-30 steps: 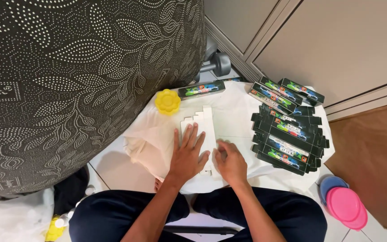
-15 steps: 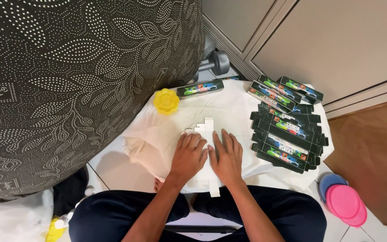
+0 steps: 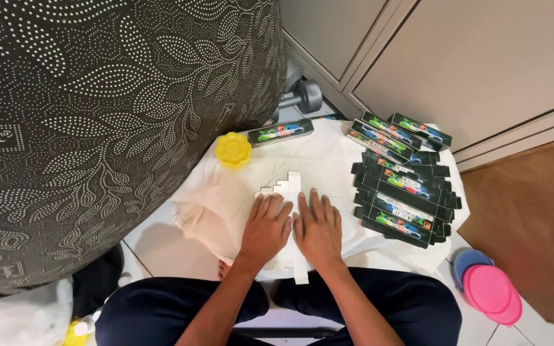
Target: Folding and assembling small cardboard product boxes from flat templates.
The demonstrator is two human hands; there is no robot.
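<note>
My left hand [image 3: 266,229] and my right hand [image 3: 317,229] lie side by side, palms down and fingers spread, pressing on a flat white cardboard box blank [image 3: 288,188] that lies on the white cloth [image 3: 328,160]. The blank's stepped flaps stick out beyond my fingertips, and a narrow flap shows below my right wrist. A stack of flat black printed box blanks [image 3: 402,192] lies just right of my right hand.
A yellow flower-shaped object [image 3: 233,149] and a folded black carton [image 3: 280,132] sit at the cloth's far edge. A large patterned dark beanbag [image 3: 97,115] fills the left. A grey dumbbell [image 3: 302,97] lies by the cabinet. Pink and blue lids [image 3: 490,291] lie on the floor at right.
My right hand opened and moved left onto the white blank, ending flat beside my left hand. My left hand stayed pressed on the blank.
</note>
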